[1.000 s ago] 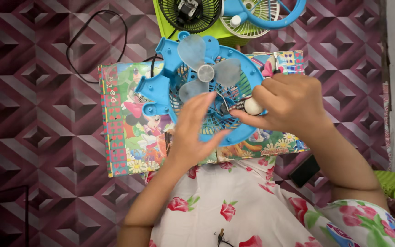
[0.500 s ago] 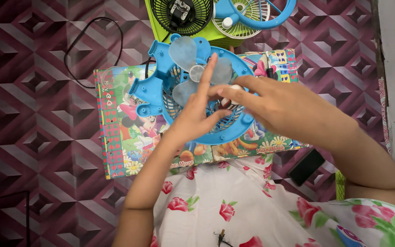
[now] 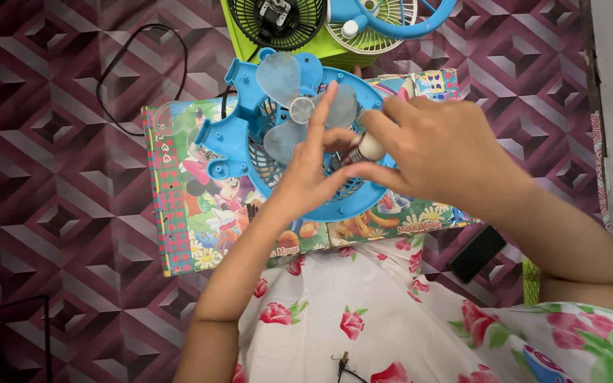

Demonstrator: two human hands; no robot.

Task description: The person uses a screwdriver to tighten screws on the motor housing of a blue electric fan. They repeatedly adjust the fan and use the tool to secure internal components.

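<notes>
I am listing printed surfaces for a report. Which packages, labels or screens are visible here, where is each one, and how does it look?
Cartoon board: flat rectangle under the blue fan, colourful cartoon figures, flowers, red patterned left border.
Dark phone: on the floor right of the board, beside the flowered cloth; slim black rectangle, screen dark.
Left hand and right hand: over the fan, hiding part of the board.

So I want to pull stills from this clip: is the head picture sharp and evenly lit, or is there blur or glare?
Head view: light is soft and even, no glare; the blue fan and left hand are fairly sharp; the right hand is slightly soft.
</notes>
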